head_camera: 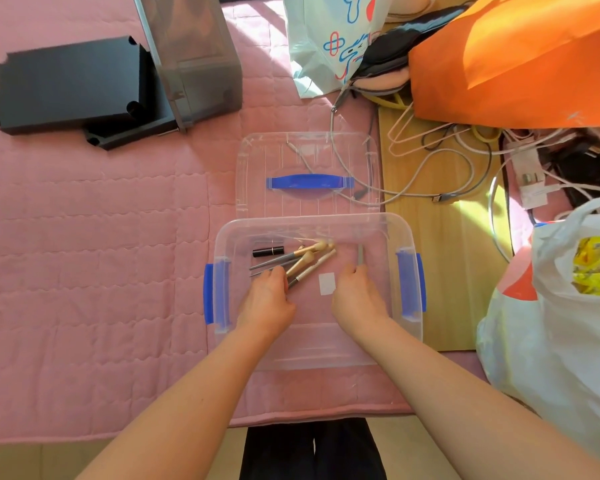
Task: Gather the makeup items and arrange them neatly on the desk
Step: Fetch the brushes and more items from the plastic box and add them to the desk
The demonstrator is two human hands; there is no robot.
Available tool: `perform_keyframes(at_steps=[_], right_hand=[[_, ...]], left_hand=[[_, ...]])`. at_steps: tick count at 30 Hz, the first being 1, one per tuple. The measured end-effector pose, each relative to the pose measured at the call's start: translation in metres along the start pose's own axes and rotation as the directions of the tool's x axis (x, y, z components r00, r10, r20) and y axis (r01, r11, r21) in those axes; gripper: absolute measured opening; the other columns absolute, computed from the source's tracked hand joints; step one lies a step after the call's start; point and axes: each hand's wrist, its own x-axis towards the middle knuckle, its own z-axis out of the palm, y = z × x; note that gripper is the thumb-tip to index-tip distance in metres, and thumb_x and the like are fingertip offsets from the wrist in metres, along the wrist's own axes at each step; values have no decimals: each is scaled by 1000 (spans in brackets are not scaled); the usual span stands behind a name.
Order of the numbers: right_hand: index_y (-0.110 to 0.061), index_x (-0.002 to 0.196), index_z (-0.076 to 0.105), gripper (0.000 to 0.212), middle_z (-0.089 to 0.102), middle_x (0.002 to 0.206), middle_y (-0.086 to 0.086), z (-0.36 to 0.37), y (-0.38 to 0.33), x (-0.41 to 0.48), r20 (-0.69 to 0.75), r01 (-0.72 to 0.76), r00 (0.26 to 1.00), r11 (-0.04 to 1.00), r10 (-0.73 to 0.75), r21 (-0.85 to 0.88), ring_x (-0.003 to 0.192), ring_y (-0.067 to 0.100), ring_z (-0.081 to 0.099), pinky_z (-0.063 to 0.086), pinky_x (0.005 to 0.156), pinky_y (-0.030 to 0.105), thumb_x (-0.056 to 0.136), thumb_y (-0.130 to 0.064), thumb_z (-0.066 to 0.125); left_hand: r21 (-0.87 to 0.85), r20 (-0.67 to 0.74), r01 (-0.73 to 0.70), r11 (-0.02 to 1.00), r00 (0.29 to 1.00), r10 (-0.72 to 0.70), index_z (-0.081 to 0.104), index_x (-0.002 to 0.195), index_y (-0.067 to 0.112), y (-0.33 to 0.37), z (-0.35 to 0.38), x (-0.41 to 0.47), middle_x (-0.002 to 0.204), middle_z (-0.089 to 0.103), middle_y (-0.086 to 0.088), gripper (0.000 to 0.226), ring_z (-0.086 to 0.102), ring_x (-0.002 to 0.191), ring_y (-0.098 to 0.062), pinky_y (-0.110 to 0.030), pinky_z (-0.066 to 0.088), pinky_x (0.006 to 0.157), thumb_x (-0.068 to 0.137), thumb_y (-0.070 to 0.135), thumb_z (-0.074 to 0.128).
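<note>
A clear plastic box [409,233] with blue side latches sits on a pink quilted mat. Inside lie a black lipstick tube [267,251] and a bundle of makeup brushes and pencils [309,259]. My left hand [267,299] is inside the box and grips the lower ends of the bundle. My right hand [357,296] is also inside, fingers curled round the bottom of a thin grey stick [360,254]. A white sticker [327,284] lies on the box floor between my hands.
The box's clear lid [257,161] with a blue handle lies just beyond it. Black trays [70,81] and a grey smoked container [194,57] stand far left. Tangled cables [465,161], an orange bag [520,57] and white plastic bags [565,306] crowd the right.
</note>
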Motion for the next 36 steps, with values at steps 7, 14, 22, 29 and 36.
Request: perform_keyframes(at_steps=[7,14,22,29,36], right_hand=[[12,145,0,63,48,127,21,13,1,13,-83,-147,987,981,138,-123,107,31,62,51,82,36,95,1,37],[5,146,-11,75,52,119,16,18,2,17,-120,-70,992,974,45,-213,98,29,65,52,78,35,94,-1,42],[3,148,-9,74,62,117,14,21,-1,28,-88,-159,985,978,148,-135,104,30,64,50,82,35,95,-5,42],[-1,150,-3,69,57,127,15,14,0,32,-15,-204,979,977,204,-54,112,33,59,47,87,38,95,-3,39],[-4,127,36,33,48,122,19,5,2,22,42,-198,980,971,194,131,109,41,54,41,76,39,95,-6,43]], left_hand=[[405,-34,-220,887,966,255,54,117,16,5,13,6,110,53,-3,26,56,92,-26,-35,33,56,92,12,48],[528,21,-226,819,967,253,50,121,10,32,17,22,116,54,-7,29,54,106,-30,-36,34,62,93,6,42],[576,39,-175,798,982,187,42,130,6,31,27,32,118,54,-8,38,55,108,-30,-36,36,64,93,-1,42],[352,23,-111,930,994,110,50,116,15,25,18,24,113,52,-4,23,57,98,-29,-36,36,60,95,22,45],[126,-51,63,990,997,-57,48,91,13,12,-2,9,85,56,-4,16,53,70,-26,-30,35,51,90,28,43]])
